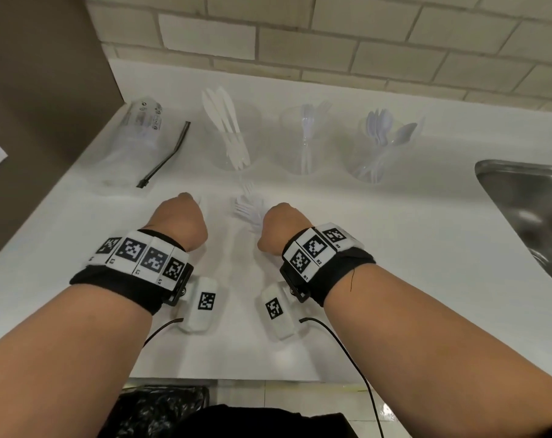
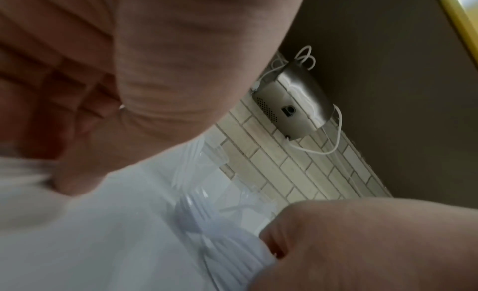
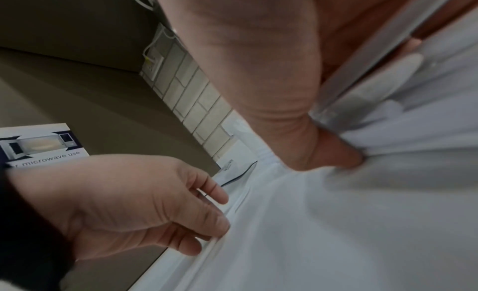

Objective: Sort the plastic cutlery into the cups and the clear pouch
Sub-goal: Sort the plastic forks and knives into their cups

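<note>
— White surface (image 1: 379, 216), tiled wall behind. Cutlery where?
— Forks (image 1: 247, 205) at 12 o'clock of right hand (image 1: 281, 226), gripped; cups (image 1: 303, 143) and pouch (image 1: 132, 143) beyond. Left hand (image 1: 178, 221) curled, pinching thin white piece.

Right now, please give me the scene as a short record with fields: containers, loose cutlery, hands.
pouch: clear pouch lies flat at far left, cutlery inside
cups: knives cup, forks cup, spoons cup, in a row
loose cutlery: white forks on the counter
left hand: touches a white piece; grip unclear
right hand: grips the loose forks
</note>
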